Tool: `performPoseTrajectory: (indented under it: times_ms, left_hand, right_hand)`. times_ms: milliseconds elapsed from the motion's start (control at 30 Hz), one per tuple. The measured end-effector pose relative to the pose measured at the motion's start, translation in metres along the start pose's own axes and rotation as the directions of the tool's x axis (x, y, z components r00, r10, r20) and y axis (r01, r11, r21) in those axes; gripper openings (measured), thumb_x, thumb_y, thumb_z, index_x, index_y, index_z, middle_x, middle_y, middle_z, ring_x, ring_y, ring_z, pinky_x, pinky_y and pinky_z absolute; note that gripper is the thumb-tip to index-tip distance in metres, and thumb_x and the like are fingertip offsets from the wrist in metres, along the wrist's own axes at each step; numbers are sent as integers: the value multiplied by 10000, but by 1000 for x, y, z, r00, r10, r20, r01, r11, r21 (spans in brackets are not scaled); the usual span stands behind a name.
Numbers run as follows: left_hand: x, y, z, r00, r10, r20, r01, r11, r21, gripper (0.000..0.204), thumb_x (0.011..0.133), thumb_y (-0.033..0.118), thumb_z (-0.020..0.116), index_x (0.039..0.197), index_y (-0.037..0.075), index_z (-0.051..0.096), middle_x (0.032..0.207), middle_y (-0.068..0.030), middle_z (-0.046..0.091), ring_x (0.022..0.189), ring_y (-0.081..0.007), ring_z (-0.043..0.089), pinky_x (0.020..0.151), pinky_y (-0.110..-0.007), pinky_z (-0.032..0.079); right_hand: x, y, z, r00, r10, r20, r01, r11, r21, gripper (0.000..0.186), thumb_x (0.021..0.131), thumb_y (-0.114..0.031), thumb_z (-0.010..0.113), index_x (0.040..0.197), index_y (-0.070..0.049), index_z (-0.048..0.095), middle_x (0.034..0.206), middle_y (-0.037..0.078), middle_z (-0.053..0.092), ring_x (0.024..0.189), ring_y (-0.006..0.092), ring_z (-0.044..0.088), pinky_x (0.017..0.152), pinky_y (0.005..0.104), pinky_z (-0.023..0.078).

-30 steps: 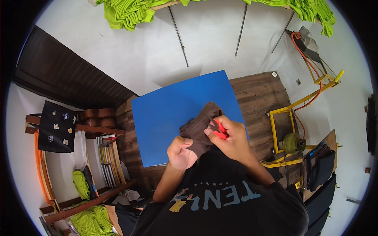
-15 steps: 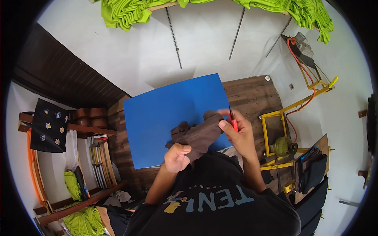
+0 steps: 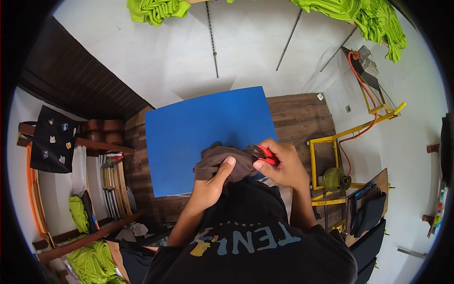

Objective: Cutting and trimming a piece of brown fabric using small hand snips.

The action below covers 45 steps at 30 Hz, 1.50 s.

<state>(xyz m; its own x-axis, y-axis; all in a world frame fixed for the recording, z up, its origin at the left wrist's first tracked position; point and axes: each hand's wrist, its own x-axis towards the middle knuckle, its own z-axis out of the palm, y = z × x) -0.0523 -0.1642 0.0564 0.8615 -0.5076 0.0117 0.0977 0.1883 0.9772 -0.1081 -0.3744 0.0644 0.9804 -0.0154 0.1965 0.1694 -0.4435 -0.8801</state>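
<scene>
A bunched piece of dark brown cloth (image 3: 221, 158) is held up over the near edge of the blue tabletop (image 3: 189, 128). My left hand (image 3: 215, 184) is closed on its near side, with the thumb pressed on top. In my right hand (image 3: 283, 163) is a small pair of red-handled thread snips (image 3: 268, 155), gripped at the cloth's right end. The dark blades point left and lie against the cloth; their tips are hard to make out. My right thumb also touches the fabric edge.
Left stands a shelf (image 3: 92, 248) with green folded cloth and a black bag (image 3: 54, 139). On the right are a yellow metal frame (image 3: 312, 163), an olive gas cylinder (image 3: 333, 180) with an orange hose, and hanging dark cloth (image 3: 366, 213). Bright green garments (image 3: 383, 28) lie along a high shelf.
The cloth is gathered more tightly, and my hands have come closer together. The snips have swung from pointing upward to pointing left at the cloth. My view has shifted slightly.
</scene>
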Motion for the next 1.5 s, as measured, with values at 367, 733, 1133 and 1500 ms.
performPoseTrajectory:
  times_ms: [367,733,1133,1500]
  left_hand:
    - [-10,7,-5,990,4,142,-21,993,118,159,973,105,621,1070,-9,675,1011,-69,644,945,-155,553,848,-316,449]
    - [-14,5,-10,978,53,201,-87,983,165,191,981,96,609,1117,-30,653,1049,-97,681,966,-155,602,895,-313,469]
    - [-14,10,-1,974,122,189,-156,972,177,128,968,68,589,1022,-26,655,947,-87,656,862,-200,571,819,-335,443]
    - [-10,9,6,971,129,201,-167,969,182,122,961,66,590,1015,-12,667,921,-83,657,849,-195,567,816,-333,430]
  right_hand:
    - [1,-17,-2,979,-177,101,192,968,-163,313,816,-290,779,879,-30,617,694,111,602,589,305,583,539,380,445]
    - [-1,-22,7,961,-257,99,272,943,-190,380,807,-357,801,901,-41,614,702,94,593,573,297,582,517,357,433]
    - [-4,-20,8,963,-246,107,261,951,-163,349,834,-352,777,895,-47,620,680,91,598,561,291,594,513,354,438]
    - [-8,-17,1,976,-194,103,210,964,-165,391,876,-412,726,897,-37,615,706,110,618,570,300,596,535,373,448]
